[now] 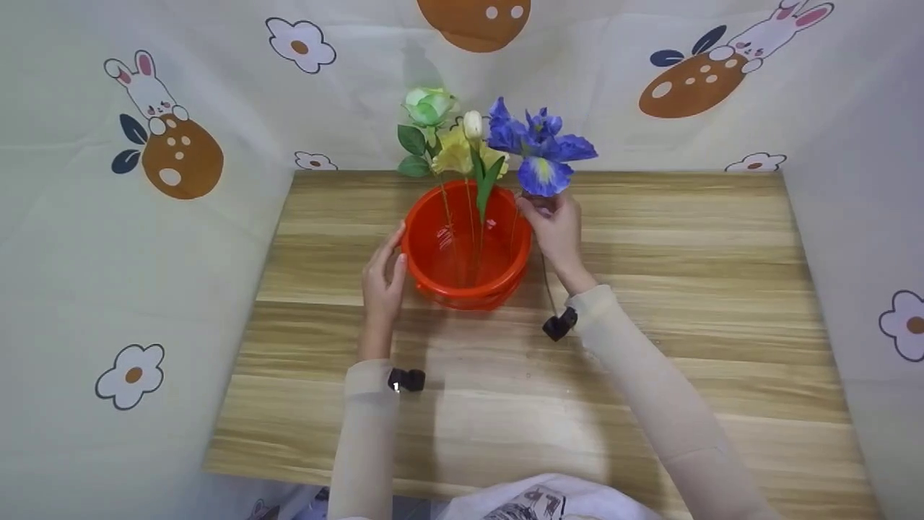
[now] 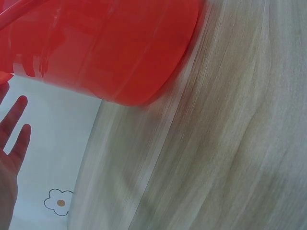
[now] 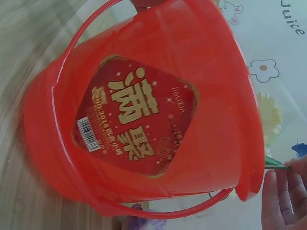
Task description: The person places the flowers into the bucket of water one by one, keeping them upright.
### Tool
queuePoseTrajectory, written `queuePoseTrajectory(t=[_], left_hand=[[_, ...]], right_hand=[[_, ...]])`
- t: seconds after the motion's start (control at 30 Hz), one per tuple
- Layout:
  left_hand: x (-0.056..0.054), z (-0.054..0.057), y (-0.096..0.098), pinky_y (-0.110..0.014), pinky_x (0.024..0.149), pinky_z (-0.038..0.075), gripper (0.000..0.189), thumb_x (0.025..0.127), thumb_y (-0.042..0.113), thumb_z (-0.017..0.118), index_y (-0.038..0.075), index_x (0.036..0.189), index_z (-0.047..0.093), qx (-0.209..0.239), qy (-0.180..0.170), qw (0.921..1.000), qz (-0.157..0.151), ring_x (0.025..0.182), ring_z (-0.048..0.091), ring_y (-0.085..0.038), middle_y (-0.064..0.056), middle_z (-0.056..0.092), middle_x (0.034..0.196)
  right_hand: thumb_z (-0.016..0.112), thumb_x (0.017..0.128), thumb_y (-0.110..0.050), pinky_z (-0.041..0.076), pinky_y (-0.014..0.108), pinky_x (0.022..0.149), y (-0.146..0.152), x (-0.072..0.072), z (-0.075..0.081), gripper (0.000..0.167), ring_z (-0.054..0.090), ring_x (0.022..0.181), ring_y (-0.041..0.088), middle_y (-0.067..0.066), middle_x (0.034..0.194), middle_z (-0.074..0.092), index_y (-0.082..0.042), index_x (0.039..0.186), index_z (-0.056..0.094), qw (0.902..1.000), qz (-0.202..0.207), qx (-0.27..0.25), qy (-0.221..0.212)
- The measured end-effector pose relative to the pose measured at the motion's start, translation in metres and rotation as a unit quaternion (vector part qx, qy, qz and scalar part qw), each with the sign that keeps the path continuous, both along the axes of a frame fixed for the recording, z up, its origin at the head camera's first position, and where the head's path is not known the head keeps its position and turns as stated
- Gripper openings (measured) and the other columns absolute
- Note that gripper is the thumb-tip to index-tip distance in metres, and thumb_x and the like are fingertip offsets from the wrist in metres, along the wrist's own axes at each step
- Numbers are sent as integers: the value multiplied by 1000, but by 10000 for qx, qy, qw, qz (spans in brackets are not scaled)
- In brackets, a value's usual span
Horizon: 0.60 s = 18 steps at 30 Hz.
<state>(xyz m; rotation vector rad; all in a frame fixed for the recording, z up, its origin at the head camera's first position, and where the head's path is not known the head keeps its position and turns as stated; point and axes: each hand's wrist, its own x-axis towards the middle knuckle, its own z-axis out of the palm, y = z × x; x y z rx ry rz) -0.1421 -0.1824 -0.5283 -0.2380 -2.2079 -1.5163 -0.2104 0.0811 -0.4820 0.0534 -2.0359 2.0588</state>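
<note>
A red plastic bucket [image 1: 473,297] stands on the wooden table and holds a green rose [image 1: 429,107], a yellow flower [image 1: 453,152] and a white tulip [image 1: 473,126]. My left hand [image 1: 382,282] rests against the bucket's left side, its fingers fairly straight. At the rim's right side, my right hand [image 1: 559,227] pinches a thin stem just beneath a large blue iris [image 1: 543,148]. In the right wrist view the fingertips meet on a green stem [image 3: 278,167] by the rim. The stem's lower end is hard to make out.
The bucket's red handle [image 3: 168,211] hangs down beside its labelled front [image 3: 136,115]. Part of something purple [image 3: 138,222] shows beyond the bucket in the right wrist view. A patterned cloth [image 1: 361,94] hangs around the table [image 1: 693,303].
</note>
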Motion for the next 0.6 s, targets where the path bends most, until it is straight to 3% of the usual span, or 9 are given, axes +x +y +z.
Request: queuePoseTrajectory(t=[0.27,0.47,0.6], left_hand=[[0,0,0,-22,116,39,39,97,-1,54,-7,135,57,6,31,10000,-15,134,52,-36,-27,56,140],[0,0,0,-20,116,38,38,97,-2,54,-9,134,56,34,90,9999,-76,134,51,-39,-27,56,140],[0,0,0,-19,116,37,39,96,-3,54,-9,134,56,35,112,9999,-83,134,51,-42,-29,56,140]], right_hand=[[73,86,-3,59,24,73,1,-1,-6,18,69,76,16,16,90,72,5,101,66,9994,-287,8,-193],[71,82,0,55,34,88,4,-3,-13,22,68,92,22,21,98,73,8,103,70,9942,-591,888,146],[67,81,1,55,46,86,6,-7,-18,20,67,88,30,23,91,71,11,98,69,9889,-590,1287,459]])
